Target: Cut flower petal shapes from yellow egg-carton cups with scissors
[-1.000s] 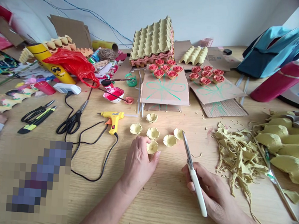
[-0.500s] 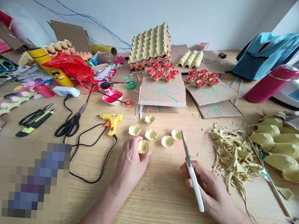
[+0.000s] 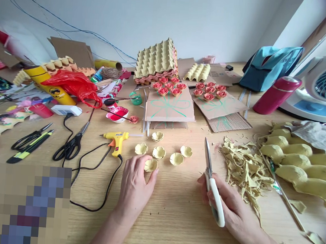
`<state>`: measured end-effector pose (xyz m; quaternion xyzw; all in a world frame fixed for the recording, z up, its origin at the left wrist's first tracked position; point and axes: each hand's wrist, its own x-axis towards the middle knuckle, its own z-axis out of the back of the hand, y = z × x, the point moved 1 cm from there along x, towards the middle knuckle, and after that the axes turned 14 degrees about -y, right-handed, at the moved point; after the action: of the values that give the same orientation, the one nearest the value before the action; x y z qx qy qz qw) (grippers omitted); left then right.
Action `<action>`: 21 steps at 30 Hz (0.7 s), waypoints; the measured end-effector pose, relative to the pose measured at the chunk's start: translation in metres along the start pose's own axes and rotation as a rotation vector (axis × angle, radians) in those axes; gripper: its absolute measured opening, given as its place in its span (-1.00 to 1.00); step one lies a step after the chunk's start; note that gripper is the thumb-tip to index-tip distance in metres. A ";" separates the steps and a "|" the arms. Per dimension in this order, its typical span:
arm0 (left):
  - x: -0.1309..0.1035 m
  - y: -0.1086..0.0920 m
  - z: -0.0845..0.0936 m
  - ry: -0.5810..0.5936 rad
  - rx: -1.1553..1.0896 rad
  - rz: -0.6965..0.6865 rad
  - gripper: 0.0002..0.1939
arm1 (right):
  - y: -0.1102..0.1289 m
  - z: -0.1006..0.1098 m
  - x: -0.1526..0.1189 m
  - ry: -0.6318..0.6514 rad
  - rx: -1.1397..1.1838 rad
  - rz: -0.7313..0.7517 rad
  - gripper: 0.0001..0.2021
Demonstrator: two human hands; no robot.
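In the head view, my left hand rests on the wooden table, thumb and fingers curled round a pale yellow petal cup cut from egg-carton pulp. My right hand holds white-handled scissors with the blades pointing up and away, close together. Several similar cups stand just beyond my left hand, among them a middle cup, a back cup and a right-hand cup. A heap of pulp trimmings lies to the right of the scissors.
A yellow glue gun with a black cord lies left of the cups. Black scissors and a utility knife are farther left. Red paper roses sit on cardboard behind. Egg-carton pieces and a pink flask stand right.
My view has shifted slightly right and up. The scissors have turned in my right hand, showing more of the handle loop. My left hand stays at the same cup.
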<state>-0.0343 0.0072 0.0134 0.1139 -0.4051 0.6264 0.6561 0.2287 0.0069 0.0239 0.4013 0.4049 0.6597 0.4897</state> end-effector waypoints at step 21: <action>0.023 -0.049 -0.013 0.278 -0.078 -0.211 -0.83 | -0.001 0.011 -0.005 -0.050 0.095 0.032 -0.70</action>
<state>0.0135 0.0233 0.0381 0.0425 -0.3203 0.5476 0.7719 0.2402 0.0039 0.0259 0.4469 0.4168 0.6372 0.4696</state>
